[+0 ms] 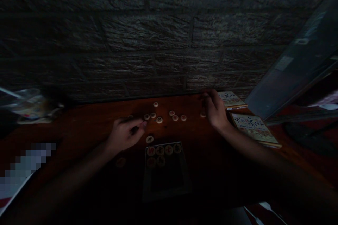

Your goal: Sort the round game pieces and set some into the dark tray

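Several round, pale chess pieces with red or dark characters lie on the dark reddish wooden table point(89, 121). My left hand point(128, 133) is over the left part of the group, its thumb and fingertips pinched together beside a piece point(146, 116); whether anything is between them is too dark to tell. My right hand point(215, 109) is at the right, fingers bent down beside a lone piece point(202, 114), its fingertips dim and blurred. Nearer, an open box point(186, 172) holds several pieces in two rows at its far end. One piece point(149, 139) lies just beyond the box.
Two printed boxes, one farther point(232, 99) and one nearer point(255, 128), lie at the right. A clear plastic bag or cup point(31, 103) stands far left. A stone block wall point(163, 42) rises behind the table. White cables point(266, 209) show lower right.
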{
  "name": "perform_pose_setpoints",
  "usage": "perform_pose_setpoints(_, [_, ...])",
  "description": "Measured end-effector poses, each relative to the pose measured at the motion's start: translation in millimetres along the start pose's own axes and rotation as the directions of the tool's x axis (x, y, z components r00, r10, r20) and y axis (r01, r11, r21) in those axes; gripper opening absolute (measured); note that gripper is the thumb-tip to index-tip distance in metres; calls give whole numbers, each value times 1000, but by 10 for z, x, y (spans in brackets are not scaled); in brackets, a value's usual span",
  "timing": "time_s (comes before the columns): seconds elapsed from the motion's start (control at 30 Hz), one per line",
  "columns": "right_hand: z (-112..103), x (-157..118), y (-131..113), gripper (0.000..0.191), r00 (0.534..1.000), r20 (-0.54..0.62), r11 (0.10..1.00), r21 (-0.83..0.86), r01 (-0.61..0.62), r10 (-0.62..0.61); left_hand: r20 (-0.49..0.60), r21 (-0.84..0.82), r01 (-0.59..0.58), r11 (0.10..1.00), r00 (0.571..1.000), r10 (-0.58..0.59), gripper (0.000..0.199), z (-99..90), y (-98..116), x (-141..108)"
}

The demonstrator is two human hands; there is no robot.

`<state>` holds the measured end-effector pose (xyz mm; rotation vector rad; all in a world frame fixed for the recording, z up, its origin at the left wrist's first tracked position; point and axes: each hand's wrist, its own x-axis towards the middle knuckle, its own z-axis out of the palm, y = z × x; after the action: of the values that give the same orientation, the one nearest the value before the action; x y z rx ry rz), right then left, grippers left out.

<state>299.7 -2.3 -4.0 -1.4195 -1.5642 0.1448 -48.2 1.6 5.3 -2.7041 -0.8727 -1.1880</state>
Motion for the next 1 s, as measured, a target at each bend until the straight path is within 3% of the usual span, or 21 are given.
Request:
perform_pose_setpoints(0.17, [48, -16, -23, 47, 993, -109, 989, 147, -26, 43, -43, 25, 187, 982, 982, -186, 34, -43, -169, -3])
perform_pose_setpoints(0.33, [90, 6, 42, 60, 977, -186, 973, 226, -56, 99, -57, 45, 384, 922, 923, -381, 34, -52, -341, -1])
perform_pose_setpoints(0.47, [116, 14, 123, 62, 979, -153, 970, 221, -98, 134, -50, 33, 488, 872, 873, -486, 33, -50, -416, 14])
perform_pose_setpoints(0.57, [121, 3, 127, 47, 992, -69, 982, 166, -94, 107, -61, 32, 559, 829, 828, -557, 31, -68, -472, 51])
perform_pose_setpoints(0.7, [118, -14, 66, 23, 996, 58, 991, 107, -75, 69, -85, 28, 584, 811, 810, -580, 33, -107, -594, 97])
perform_pose_setpoints(0.83, [110, -21, -10, 20, 991, 127, 998, 40, -52, 46, -122, 29, 582, 813, 809, -575, 40, -143, -707, 102])
perform_pose_setpoints(1.0, [95, -30, -41, 22, 986, 161, 999, -1, -44, 43, -136, -4, 531, 847, 839, -527, 42, -149, -753, 83])
